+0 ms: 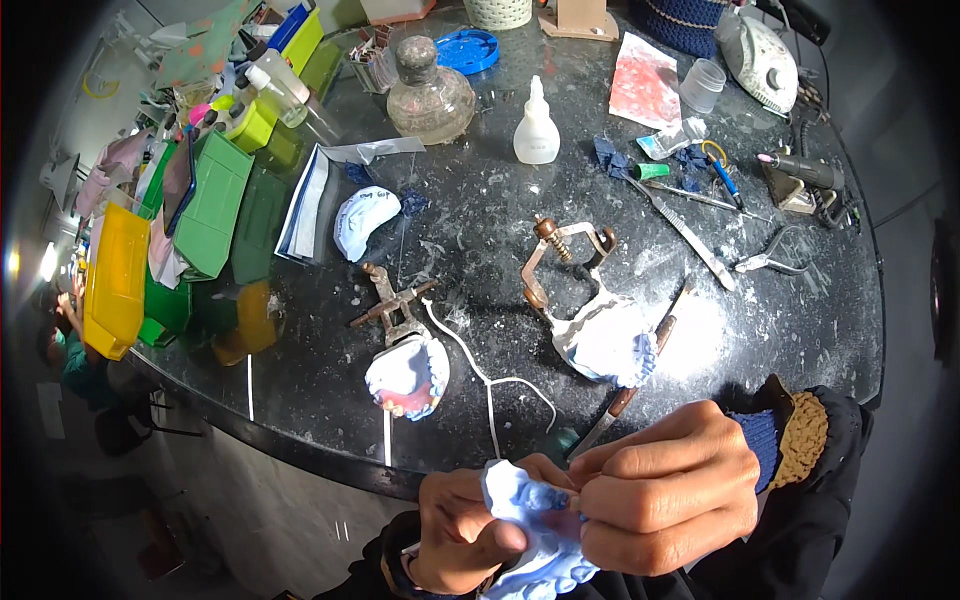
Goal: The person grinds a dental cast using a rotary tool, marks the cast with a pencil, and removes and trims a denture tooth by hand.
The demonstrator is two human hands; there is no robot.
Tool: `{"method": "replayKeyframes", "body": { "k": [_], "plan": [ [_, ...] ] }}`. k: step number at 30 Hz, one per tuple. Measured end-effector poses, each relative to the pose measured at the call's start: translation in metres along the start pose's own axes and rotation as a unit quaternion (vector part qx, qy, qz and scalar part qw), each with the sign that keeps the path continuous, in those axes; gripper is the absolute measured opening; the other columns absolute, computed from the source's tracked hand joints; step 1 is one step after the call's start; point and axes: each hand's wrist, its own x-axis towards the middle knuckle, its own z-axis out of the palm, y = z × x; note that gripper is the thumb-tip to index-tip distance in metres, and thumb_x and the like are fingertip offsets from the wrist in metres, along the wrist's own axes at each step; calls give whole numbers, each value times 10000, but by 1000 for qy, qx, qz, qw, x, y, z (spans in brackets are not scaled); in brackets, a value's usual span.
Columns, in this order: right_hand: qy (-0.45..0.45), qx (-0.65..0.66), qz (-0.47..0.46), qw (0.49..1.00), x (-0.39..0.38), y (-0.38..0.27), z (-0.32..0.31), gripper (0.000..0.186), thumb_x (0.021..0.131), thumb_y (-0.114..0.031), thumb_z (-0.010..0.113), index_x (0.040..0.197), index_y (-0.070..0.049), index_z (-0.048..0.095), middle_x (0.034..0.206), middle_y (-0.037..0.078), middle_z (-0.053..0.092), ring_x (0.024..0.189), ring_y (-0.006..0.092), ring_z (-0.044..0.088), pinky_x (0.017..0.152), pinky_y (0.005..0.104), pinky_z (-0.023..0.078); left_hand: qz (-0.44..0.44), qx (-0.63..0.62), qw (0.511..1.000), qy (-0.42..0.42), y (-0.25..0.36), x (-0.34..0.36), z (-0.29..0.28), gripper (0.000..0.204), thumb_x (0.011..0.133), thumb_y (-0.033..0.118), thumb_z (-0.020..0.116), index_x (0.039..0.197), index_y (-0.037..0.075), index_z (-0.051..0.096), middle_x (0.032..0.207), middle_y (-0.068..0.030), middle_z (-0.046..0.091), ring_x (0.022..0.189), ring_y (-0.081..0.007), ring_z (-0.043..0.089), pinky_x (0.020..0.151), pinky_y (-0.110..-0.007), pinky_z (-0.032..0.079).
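Left fingers [502, 543] grip a chalky, knobbly blue dental cast [545, 552]; right fingers [640, 505] curl against it, pinch unclear.

The person's left hand [455, 535] holds a pale blue dental cast [545, 550], the right hand [675, 490] bunched close beside it, fingertips partly hidden from me. Beyond, on the dusty dark bench [470, 250], stands a white squeeze bottle [537, 138]; a brown-handled knife [622, 402] lies nearer.

Handwritten darkly across 1 crescent-shaped, pale-blue dental cast [366, 224]; printed faintly on 1 white dropper bottle [537, 138]; too small to read.
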Motion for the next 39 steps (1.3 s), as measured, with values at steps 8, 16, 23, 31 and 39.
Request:
{"method": "replayKeyframes", "body": {
  "k": [8, 16, 23, 31, 39],
  "plan": [
    [-13, 98, 329, 939, -2, -26, -11, 669, 689, -451, 710, 1083, 75, 587, 726, 85, 633, 590, 135, 635, 496, 241, 494, 305, 139, 940, 60, -14, -4, -21, 445, 892, 323, 583, 1126, -44, 487, 892, -175, 553, 697, -261, 607, 578, -320, 508],
    [-28, 21, 231, 972, 2, -12, 8, 408, 775, -85, 708, 1125, 90, 591, 650, 169, 649, 529, 170, 660, 429, 244, 483, 182, 342, 918, 81, 4, -4, -7, 332, 842, 109, 499, 1074, -122, 555, 1054, -243, 575, 843, -222, 607, 746, -300, 497],
    [57, 106, 284, 951, -5, -11, 19, 375, 828, -23, 635, 1160, 123, 543, 665, 152, 657, 554, 143, 657, 495, 229, 516, 24, 213, 955, 205, 5, -3, 18, 297, 814, 99, 487, 1011, -117, 536, 1021, -216, 547, 739, -178, 589, 637, -293, 503],
    [62, 194, 406, 891, 6, -26, 7, 340, 871, 50, 498, 1198, 143, 489, 670, 161, 654, 570, 146, 658, 520, 224, 524, 121, 247, 937, 215, 4, 15, 25, 237, 751, 124, 583, 906, -50, 543, 907, -139, 468, 747, -152, 488, 625, -300, 431],
    [20, 201, 367, 908, 3, -21, 4, 376, 868, 32, 537, 1212, 163, 460, 685, 180, 650, 597, 166, 668, 533, 234, 525, 139, 244, 924, 259, 1, 19, 25, 216, 713, 140, 595, 836, -25, 530, 853, -119, 466, 706, -142, 465, 594, -292, 394]
  ]
}}
